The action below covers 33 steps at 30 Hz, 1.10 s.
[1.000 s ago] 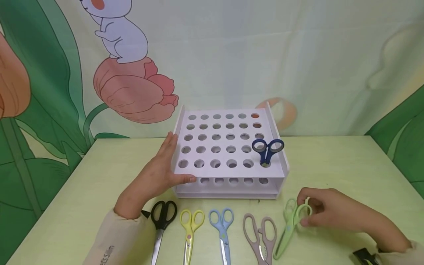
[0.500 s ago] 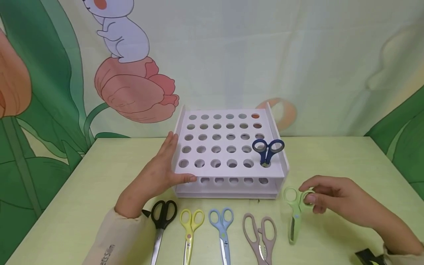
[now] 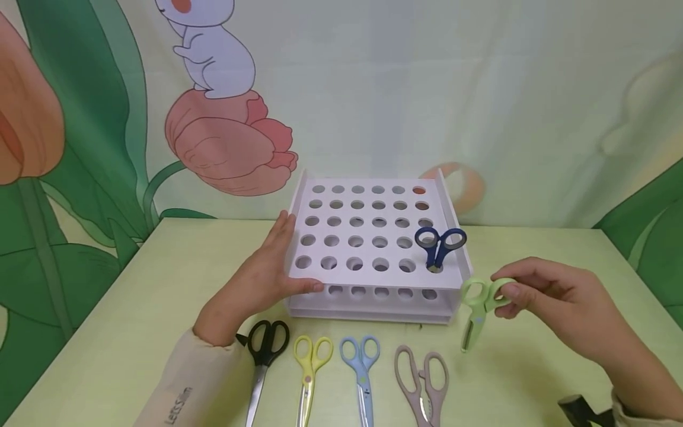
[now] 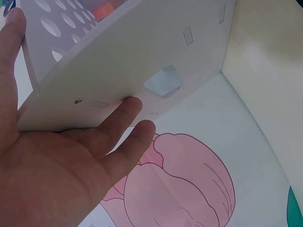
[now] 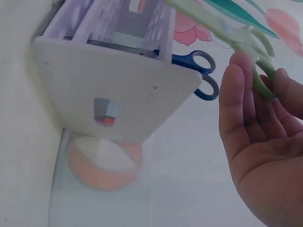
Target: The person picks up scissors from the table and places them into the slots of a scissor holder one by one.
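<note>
In the head view my right hand (image 3: 555,305) pinches one finger loop of the light green scissors (image 3: 475,317), which hang blades down, raised beside the rack's front right corner. Thumb and fingertips meet at that loop in the right wrist view. My left hand (image 3: 261,267) rests against the left side of the white rack (image 3: 368,276), its top full of round holes. Its thumb lies along the front edge, and straight fingers touch the side panel (image 4: 128,56). Dark blue scissors (image 3: 439,252) stand in the front right hole, handles up; their blade shows inside the rack in the right wrist view.
Before the rack lie black scissors (image 3: 267,350), yellow scissors (image 3: 309,367), light blue scissors (image 3: 361,370) and greyish-pink scissors (image 3: 421,385), handles away from me. Behind the table (image 3: 187,284) hangs a printed curtain (image 3: 363,89). A black object (image 3: 584,409) is at the right sleeve.
My right hand has lifted the green scissors off the table, up and toward the rack; they now hang upright. The left hand stays at the rack. The head view has shifted slightly.
</note>
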{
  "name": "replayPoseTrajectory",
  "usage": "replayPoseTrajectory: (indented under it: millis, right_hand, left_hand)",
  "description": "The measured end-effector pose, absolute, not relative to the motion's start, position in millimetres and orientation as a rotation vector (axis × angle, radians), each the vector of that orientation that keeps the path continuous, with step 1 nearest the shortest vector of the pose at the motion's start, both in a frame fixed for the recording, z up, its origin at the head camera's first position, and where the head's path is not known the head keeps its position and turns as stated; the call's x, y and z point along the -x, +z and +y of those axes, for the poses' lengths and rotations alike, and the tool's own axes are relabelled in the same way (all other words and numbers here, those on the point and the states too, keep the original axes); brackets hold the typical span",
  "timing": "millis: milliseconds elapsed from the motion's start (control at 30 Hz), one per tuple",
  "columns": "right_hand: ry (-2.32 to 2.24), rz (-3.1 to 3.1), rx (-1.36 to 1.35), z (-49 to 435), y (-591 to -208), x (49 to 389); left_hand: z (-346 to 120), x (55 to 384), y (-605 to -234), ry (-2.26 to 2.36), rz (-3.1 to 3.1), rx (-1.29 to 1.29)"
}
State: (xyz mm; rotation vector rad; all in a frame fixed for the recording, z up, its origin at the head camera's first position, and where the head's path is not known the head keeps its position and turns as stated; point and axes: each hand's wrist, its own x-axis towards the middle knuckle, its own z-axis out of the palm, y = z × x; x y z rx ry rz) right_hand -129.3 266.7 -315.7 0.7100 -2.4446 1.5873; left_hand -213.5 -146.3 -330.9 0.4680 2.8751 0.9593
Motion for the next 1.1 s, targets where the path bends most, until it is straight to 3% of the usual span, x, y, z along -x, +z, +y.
replayPoseTrajectory:
  millis: [667, 1100]
  right_hand:
    - [1.901, -2.092, -0.628, 226, -284, 139]
    - [2.082, -1.850, -0.813, 192, -273, 157]
  left_hand:
    - [-147, 213, -332, 0.979, 2.871, -0.480]
    - [-147, 213, -331, 0.963, 2.877, -0.500]
